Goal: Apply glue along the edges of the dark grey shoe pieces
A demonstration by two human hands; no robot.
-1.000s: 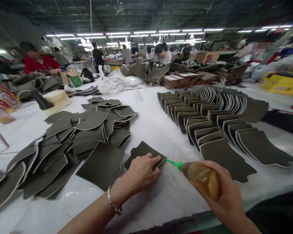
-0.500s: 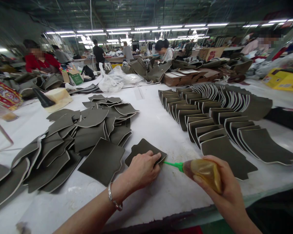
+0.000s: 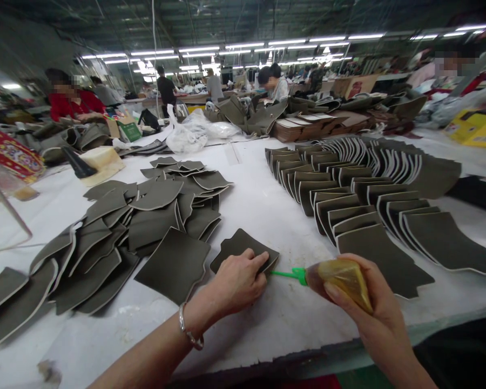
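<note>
A dark olive cut piece (image 3: pixel 238 246) lies flat on the white table (image 3: pixel 259 210) in front of me. My left hand (image 3: pixel 237 281) presses on its near edge with fingers curled closed over it. My right hand (image 3: pixel 364 302) is wrapped around an amber glue bottle (image 3: pixel 340 276) with a green nozzle (image 3: pixel 285 274). The nozzle tip points left and touches the piece's right edge beside my left fingertips.
A loose heap of the same olive pieces (image 3: pixel 117 227) spreads to the left. Neat overlapping rows of pieces (image 3: pixel 360 200) lie to the right. White plastic bags (image 3: pixel 190 135) and stacked material sit farther back. Other people work at distant tables.
The bottle has tipped lower and its nozzle has slid left toward my left fingertips along the piece's edge. My left hand stays pressed on the piece.
</note>
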